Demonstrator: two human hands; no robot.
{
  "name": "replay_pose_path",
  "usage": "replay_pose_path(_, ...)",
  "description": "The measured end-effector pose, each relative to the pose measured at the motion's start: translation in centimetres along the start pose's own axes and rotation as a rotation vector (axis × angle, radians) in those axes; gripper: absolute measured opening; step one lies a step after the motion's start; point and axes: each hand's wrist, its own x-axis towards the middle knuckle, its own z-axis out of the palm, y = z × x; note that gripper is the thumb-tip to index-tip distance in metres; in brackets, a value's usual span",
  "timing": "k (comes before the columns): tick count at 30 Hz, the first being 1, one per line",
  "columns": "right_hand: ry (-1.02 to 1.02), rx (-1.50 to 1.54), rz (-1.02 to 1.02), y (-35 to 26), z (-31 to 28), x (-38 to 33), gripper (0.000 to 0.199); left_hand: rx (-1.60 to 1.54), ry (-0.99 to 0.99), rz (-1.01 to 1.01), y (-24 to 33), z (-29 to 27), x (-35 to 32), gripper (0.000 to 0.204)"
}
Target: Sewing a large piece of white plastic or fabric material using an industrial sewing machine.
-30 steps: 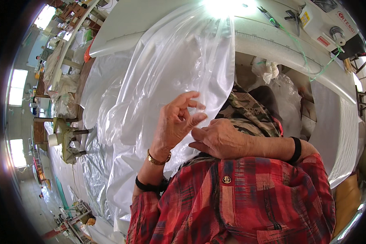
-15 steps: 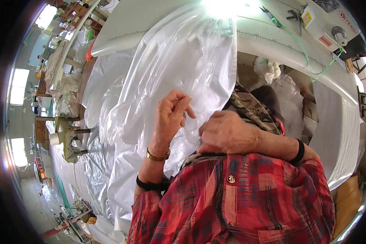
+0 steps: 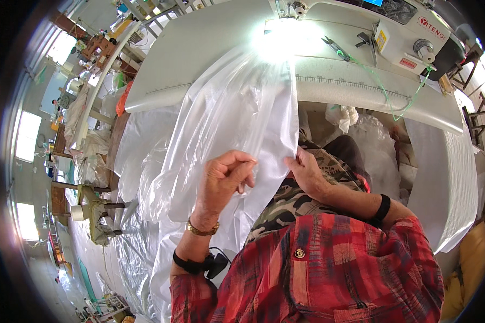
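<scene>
Head view, left hand [image 3: 223, 180] and right hand [image 3: 307, 172] pinching clear plastic sheet [image 3: 242, 118], long axis toward sewing machine [image 3: 393, 32]

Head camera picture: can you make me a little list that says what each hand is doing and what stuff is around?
Left hand: curled, pinching the clear plastic sheet
Right hand: gripping the sheet's right edge
Sheet: runs from the lap up onto the white table, toward the bright lamp
Sewing machine: white, at the table's far right
Wrists: gold bracelet on the left, black band on the right
Clothes: red plaid shirt
</scene>
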Motion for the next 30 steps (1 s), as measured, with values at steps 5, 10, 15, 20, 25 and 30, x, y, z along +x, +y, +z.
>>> replay_pose_path(5, -0.352, 0.032, -0.138, -4.8, -1.6, -3.0, 0.018, 0.11, -0.113, 0.146, 0.6, 1.9, -0.3, 0.014)
replay_pose_path(10, -0.489, -0.108, -0.012, -7.4, -1.4, -4.7, 0.016, 0.504, -0.072, 0.269, 0.4, 3.2, -0.3, 0.011)
replay_pose_path(15, -0.462, -0.208, -0.223, -6.9, -1.2, -5.1, 0.01, 0.53, -0.042, 0.33, -0.4, 3.9, -0.5, 0.009)
replay_pose_path(20, -0.389, -0.395, -0.683, -6.3, -1.0, -4.9, 0.008, 0.541, -0.027, 0.324, -0.9, 4.0, -0.3, 0.006)
replay_pose_path(25, -0.429, -0.574, -0.753, -6.5, -0.6, -4.2, 0.013, 0.34, 0.017, 0.304, -1.6, 3.8, 0.0, 0.013)
replay_pose_path(30, -0.545, -0.617, -0.934, -5.8, -1.3, -2.3, 0.019, 0.124, 0.022, 0.045, -2.1, 2.9, 0.1, 0.01)
